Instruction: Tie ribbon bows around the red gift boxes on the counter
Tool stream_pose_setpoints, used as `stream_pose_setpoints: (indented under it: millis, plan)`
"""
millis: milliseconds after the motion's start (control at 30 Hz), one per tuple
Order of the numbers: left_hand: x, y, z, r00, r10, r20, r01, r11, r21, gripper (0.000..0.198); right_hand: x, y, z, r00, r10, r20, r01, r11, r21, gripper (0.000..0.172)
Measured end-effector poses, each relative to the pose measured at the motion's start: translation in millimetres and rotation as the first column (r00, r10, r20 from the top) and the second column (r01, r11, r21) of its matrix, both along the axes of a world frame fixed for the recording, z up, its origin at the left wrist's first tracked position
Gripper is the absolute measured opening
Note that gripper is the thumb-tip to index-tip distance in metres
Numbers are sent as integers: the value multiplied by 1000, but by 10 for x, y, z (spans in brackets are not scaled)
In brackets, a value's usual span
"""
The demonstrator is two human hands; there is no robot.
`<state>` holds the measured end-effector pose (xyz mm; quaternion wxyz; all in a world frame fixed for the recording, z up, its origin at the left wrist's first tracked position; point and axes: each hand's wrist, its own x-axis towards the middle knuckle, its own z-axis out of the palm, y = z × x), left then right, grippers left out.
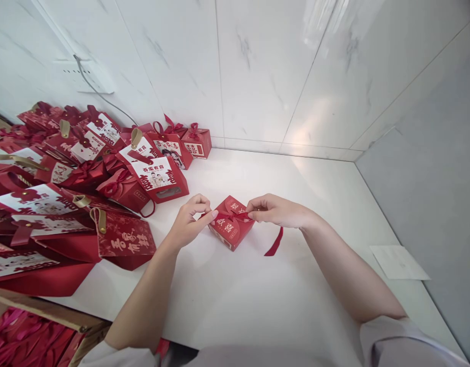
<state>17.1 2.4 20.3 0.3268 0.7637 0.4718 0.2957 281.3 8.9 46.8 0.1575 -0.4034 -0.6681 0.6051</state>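
A small red gift box (231,235) with pale characters on its lid sits on the white table between my hands. Across its top runs a dark red ribbon (273,243), crossed or knotted near the middle of the lid; one loose end hangs to the right over the table. My left hand (192,219) pinches the ribbon at the box's left side between thumb and finger. On the other side, my right hand (275,210) grips the ribbon close to the knot, fingers pressed together.
Many red gift boxes (123,237) crowd the table's left side. At the lower left, a cardboard carton (47,308) holds red items with pink ribbons. A white paper (399,262) lies near the right edge. A marble-patterned wall (253,76) stands behind, with a socket (84,76) and cable.
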Motion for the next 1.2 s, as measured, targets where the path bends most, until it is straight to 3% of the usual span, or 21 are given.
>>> stream_pose_setpoints:
  millis: [100, 200, 433, 700, 1000, 1100, 1200]
  plan:
    - [34, -8, 3, 999, 24, -28, -22, 996, 82, 27, -24, -3, -48, 999, -42, 2, 42, 999, 28, 26]
    - [87, -26, -7, 999, 41, -34, -39, 998, 57, 24, -50, -15, -73, 996, -80, 28, 79, 996, 42, 30]
    - [168, -51, -54, 1000, -5, 5, 5, 999, 34, 29, -84, -94, -2, 994, -79, 74, 75, 996, 51, 21]
    - [235, -74, -104, 998, -12, 61, 11, 1000, 12, 32, -167, -77, -153, 989, -137, 59, 125, 976, 177, 25]
    - [249, -99, -59, 996, 15, 93, -18, 999, 29, 34, -94, -26, -134, 986, -159, 43, 153, 980, 127, 28]
    - [216, -71, -47, 994, 0, 108, 5, 999, -43, 34, -24, 15, -98, 993, -117, 31, 115, 991, 69, 29]
    - [145, -24, -30, 977, -82, 197, 129, 961, -244, 31, 80, 73, -63, 1000, -16, 14, 16, 1000, 5, 33]
